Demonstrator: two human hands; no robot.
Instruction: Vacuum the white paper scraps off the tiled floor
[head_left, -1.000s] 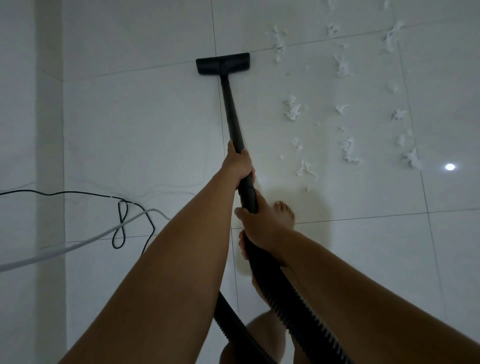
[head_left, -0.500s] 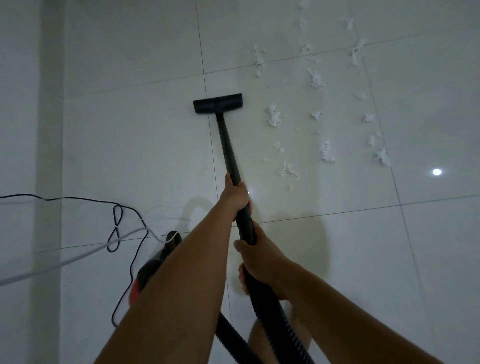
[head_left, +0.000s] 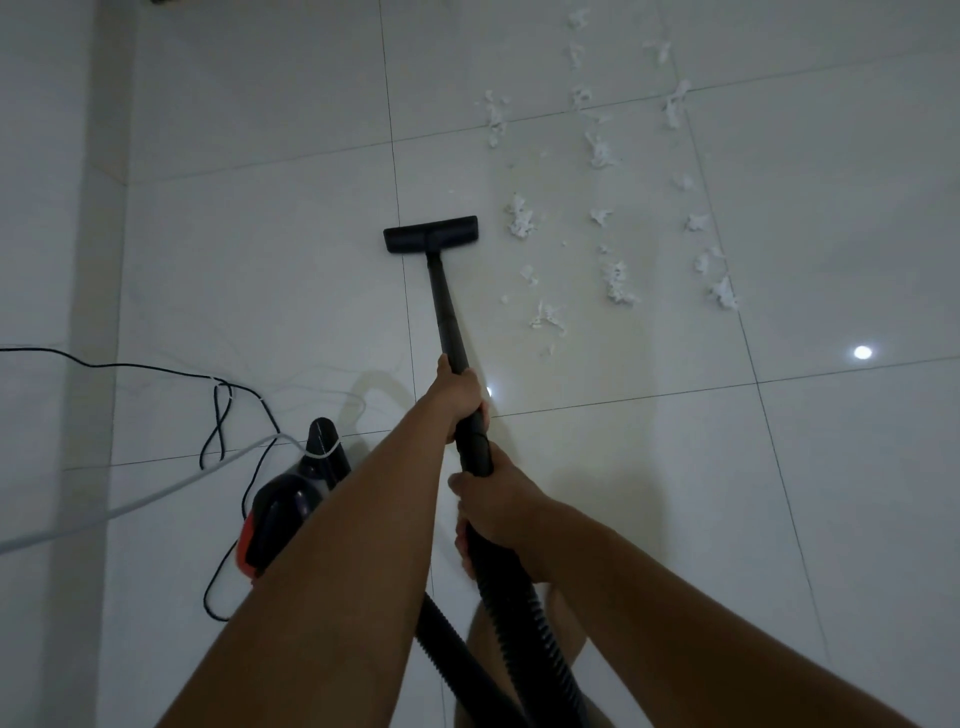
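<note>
A black vacuum wand (head_left: 447, 312) runs from my hands to a flat black floor nozzle (head_left: 430, 234) lying on the white tiled floor (head_left: 260, 260). My left hand (head_left: 460, 392) grips the wand higher up. My right hand (head_left: 493, 506) grips it lower, where the ribbed black hose (head_left: 524, 623) begins. White paper scraps (head_left: 615, 280) lie scattered in several loose rows to the right of the nozzle and beyond it. The nearest clump (head_left: 519, 218) sits just right of the nozzle, apart from it.
The black and red vacuum body (head_left: 288, 509) stands on the floor at my left, partly hidden by my left arm. A black power cord (head_left: 218, 415) and a pale cable (head_left: 130, 506) loop across the tiles on the left. A wall (head_left: 41, 208) borders the left side.
The nozzle has been drawn back toward me along the left side of the scraps. The view has pulled back, and the vacuum body has come into sight at the left.
</note>
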